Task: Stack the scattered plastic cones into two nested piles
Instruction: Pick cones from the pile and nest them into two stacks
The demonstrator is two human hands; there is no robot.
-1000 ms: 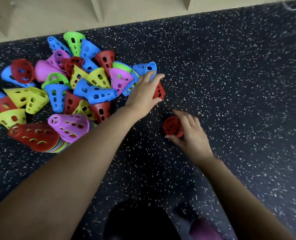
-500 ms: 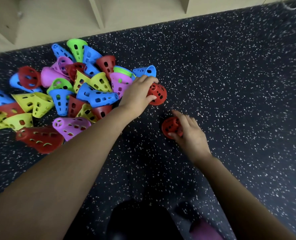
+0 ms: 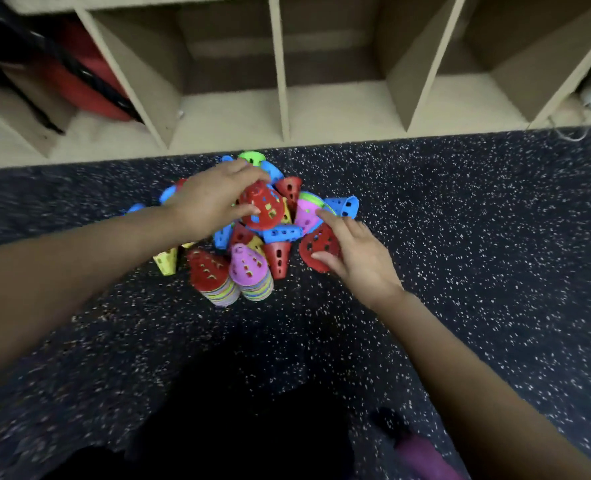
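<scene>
A heap of perforated plastic cones [image 3: 280,233] in red, blue, yellow, green and pink lies on the dark speckled floor. My left hand [image 3: 214,199] grips a red cone [image 3: 262,207] lifted above the heap. My right hand [image 3: 352,251] holds another red cone [image 3: 320,244] at the heap's right edge, thumb under its rim. In front stand two nested piles side by side: one topped by a red cone [image 3: 207,268], one topped by a pink cone [image 3: 247,268]. My left arm hides the heap's left part.
A beige cubby shelf [image 3: 280,81] runs along the far edge of the floor; a red and black bag [image 3: 79,81] sits in its left compartment. Dark speckled floor [image 3: 477,254] stretches right and near me. My dark-clothed legs [image 3: 235,427] fill the bottom centre.
The camera tilted up, bringing the shelf into view. My left hand lifted its red cone from the floor above the heap. My right hand carried its red cone closer to the heap.
</scene>
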